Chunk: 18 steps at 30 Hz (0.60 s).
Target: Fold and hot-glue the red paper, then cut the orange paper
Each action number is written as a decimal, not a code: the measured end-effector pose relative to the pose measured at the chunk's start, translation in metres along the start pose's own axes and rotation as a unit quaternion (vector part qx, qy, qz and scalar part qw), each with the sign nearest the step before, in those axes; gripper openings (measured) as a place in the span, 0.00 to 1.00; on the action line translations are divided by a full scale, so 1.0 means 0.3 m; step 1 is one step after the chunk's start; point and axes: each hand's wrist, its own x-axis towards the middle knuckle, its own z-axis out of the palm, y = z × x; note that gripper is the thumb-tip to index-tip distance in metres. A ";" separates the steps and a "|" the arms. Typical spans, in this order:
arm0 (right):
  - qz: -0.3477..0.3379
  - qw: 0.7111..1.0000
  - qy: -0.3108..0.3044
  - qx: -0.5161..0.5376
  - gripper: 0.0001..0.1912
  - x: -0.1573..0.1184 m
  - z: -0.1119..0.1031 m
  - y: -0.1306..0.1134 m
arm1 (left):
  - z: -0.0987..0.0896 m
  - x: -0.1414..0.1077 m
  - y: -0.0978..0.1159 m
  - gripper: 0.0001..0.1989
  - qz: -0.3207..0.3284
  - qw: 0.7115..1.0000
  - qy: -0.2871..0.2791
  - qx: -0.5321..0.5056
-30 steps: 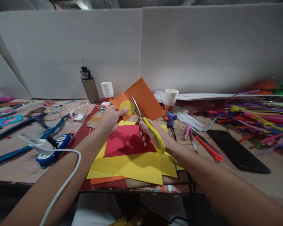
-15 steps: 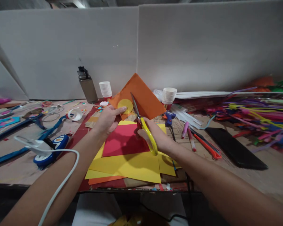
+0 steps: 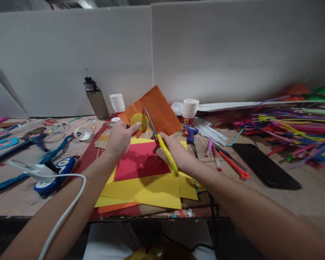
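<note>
My left hand pinches an orange paper sheet together with a yellow paper circle that lies against it, thumb on the circle. In my right hand are yellow-handled scissors, their blades slanting up across the orange sheet beside the circle's right edge. Whether the blades are fully closed I cannot make out. Beneath both hands lies a red sheet on top of yellow sheets.
Paper cups and a blue glue gun stand behind my right hand. Farther right are markers, a black phone-like slab and pipe cleaners. Leftward are a bottle, a tape roll and a blue power strip.
The whole view has shifted slightly, so things appear a little farther left. The orange sheet has tilted a bit, and the scissors stay at the circle's right side.
</note>
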 end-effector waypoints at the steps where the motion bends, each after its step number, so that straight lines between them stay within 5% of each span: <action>1: -0.002 1.000 0.001 0.005 0.11 0.001 0.000 -0.002 | 0.005 0.001 -0.002 0.12 -0.006 0.999 -0.019 -0.035; 10: -0.009 0.998 -0.011 0.068 0.11 0.017 -0.002 0.015 | 0.018 -0.001 0.008 0.15 -0.046 0.990 -0.076 -0.109; 18: -0.024 0.998 0.040 0.030 0.05 0.033 0.000 0.041 | 0.018 -0.003 -0.002 0.15 -0.072 0.987 -0.092 -0.111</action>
